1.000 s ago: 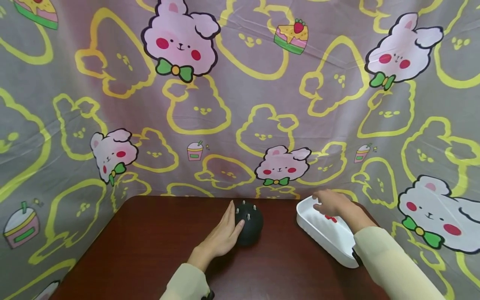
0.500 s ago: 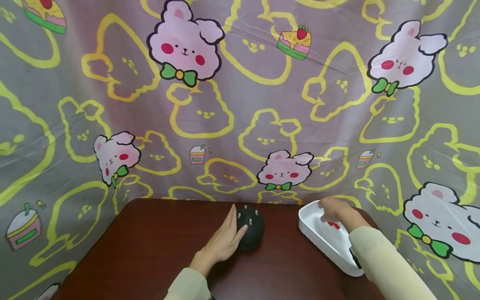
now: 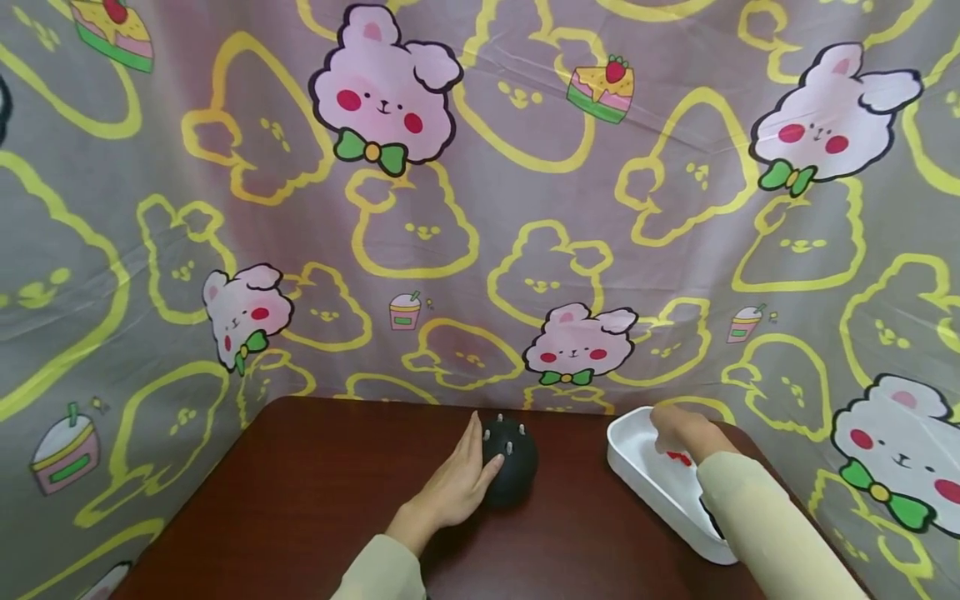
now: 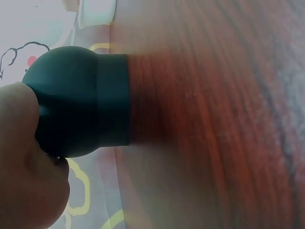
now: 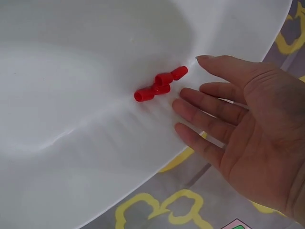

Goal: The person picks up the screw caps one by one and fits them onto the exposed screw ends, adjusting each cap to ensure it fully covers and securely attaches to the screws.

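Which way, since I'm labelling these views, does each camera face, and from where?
Head: head-worn, facing forward and down at the table; left hand, right hand, sleeves show.
Left wrist: on that wrist, facing the round black object; part of left hand shows.
Right wrist: on that wrist, facing into the white tray; right hand shows.
Head and right wrist share the red pieces.

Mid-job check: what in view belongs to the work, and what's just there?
Likely in the job:
black studded ball, touched by the left hand
red pieces, beside the right hand
white tray holding them

Likely just surroundings:
brown table
patterned cloth
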